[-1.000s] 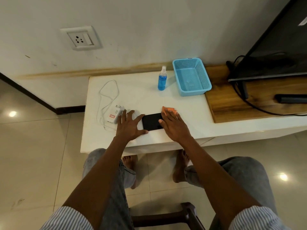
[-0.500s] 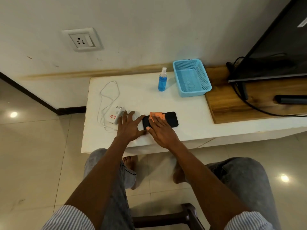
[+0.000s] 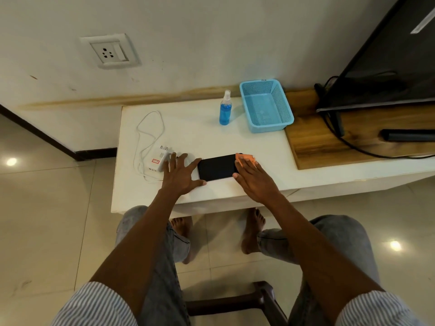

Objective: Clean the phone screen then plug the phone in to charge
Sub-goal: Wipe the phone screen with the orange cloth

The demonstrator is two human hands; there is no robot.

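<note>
While flat: right grip (image 3: pixel 255 178) on cloth (image 3: pixel 244 157).

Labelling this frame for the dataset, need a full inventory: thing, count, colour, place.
phone: 1, black, flat at the table's near edge
cloth: 1, orange, at the phone's right end under the right hand's fingers
charger adapter: 1, white, left of the phone
charger cable: 1, white, looped behind the adapter
spray bottle: 1, blue liquid, upright at the table's back
basket: 1, light blue, beside the bottle
table: 1, white
wall socket: 1, white, wall upper left
TV: 1, black, on the wooden board
left hand: spread flat at the phone's left end
right hand: pressing the cloth
</note>
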